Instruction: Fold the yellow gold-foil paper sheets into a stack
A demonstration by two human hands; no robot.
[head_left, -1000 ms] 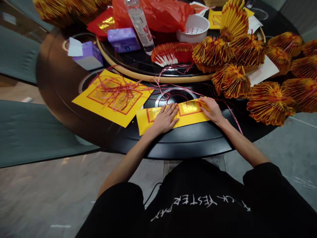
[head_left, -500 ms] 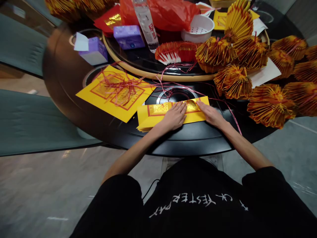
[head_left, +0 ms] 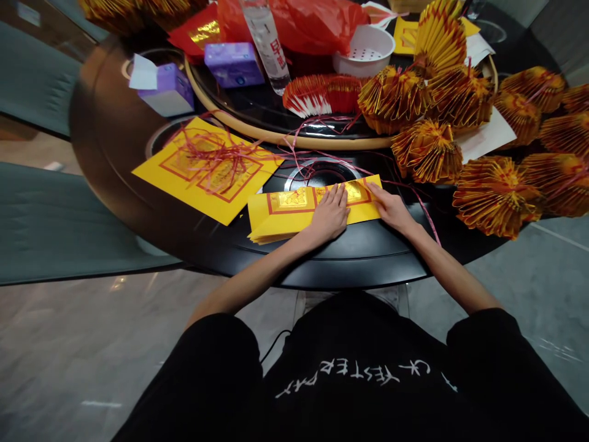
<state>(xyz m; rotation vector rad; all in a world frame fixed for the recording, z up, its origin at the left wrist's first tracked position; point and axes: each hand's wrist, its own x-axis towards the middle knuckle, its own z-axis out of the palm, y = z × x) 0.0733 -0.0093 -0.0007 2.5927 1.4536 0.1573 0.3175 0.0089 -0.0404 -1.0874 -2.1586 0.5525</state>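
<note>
A folded stack of yellow joss paper [head_left: 283, 220] with red borders and gold foil lies along the table's near edge. My left hand [head_left: 330, 215] rests flat across its middle, fingers stretched out and close together. At the right end of the stack, my right hand [head_left: 392, 209] holds the paper, fingers at its top edge; its thumb is hard to make out. To the left lies a flat yellow joss paper sheet [head_left: 184, 193] with a tangle of thin red strings [head_left: 221, 159] on it. Some strings run behind the folded stack.
Several pleated joss paper fans [head_left: 497, 193] crowd the right side. On the turntable [head_left: 257, 133] stand a clear bottle [head_left: 267, 46], a white basket [head_left: 368, 52], a purple tissue pack [head_left: 234, 64] and a red plastic bag [head_left: 313, 24]. Another tissue pack [head_left: 168, 92] sits at left.
The folded upper layer lies flatter, showing more gold foil. My left hand stays pressed on the paper and my right hand keeps to the right end. The whole view has shifted slightly.
</note>
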